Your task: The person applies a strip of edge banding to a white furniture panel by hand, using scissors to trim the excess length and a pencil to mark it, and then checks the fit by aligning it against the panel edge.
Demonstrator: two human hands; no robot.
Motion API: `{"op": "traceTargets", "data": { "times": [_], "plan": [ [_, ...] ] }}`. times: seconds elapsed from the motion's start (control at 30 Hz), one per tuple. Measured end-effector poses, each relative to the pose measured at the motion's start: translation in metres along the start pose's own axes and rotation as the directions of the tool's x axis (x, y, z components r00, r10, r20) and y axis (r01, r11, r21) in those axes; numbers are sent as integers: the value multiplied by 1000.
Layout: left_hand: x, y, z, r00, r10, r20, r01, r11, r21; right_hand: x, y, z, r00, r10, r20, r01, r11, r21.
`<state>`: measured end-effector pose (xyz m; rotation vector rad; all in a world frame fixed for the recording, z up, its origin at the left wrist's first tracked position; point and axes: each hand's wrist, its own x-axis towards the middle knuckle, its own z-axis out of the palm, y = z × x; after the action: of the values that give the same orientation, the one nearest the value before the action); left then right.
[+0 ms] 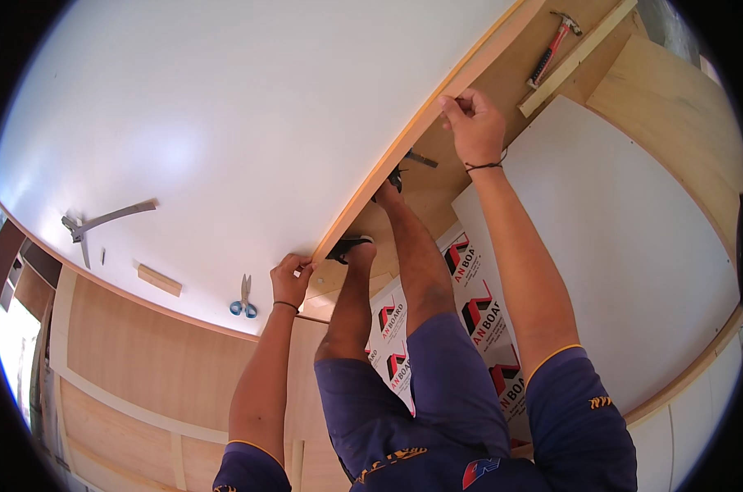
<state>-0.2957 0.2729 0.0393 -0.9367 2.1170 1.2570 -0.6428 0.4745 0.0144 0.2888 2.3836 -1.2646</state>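
Observation:
A large white panel (207,98) fills the upper left, with a thin tan edging strip (392,156) running along its right-hand edge. At the near corner of that edge, my left hand (291,280) has its fingertips pinched on the strip's end. Farther up the same edge, my right hand (475,127) is closed, thumb and fingers pressed together at the strip's outer side. How much of the strip lies inside each pinch is hidden by the fingers.
On the panel lie scissors (244,297) with blue handles, a small wood block (160,280) and a grey metal tool (113,220). A hammer (554,49) rests on plywood beside a wooden batten (580,57). Another white panel (609,246) stands at right. My feet are beneath the edge.

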Motion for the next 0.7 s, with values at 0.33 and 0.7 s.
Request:
{"op": "traceTargets", "data": {
  "times": [0.33, 0.7],
  "plan": [
    [0, -1, -1, 998, -51, 29, 51, 999, -6, 6, -15, -6, 997, 71, 22, -70, 996, -51],
    [6, 9, -4, 995, -86, 48, 86, 996, 11, 13, -22, -10, 988, 134, 74, -122, 981, -150]
  ]
}}
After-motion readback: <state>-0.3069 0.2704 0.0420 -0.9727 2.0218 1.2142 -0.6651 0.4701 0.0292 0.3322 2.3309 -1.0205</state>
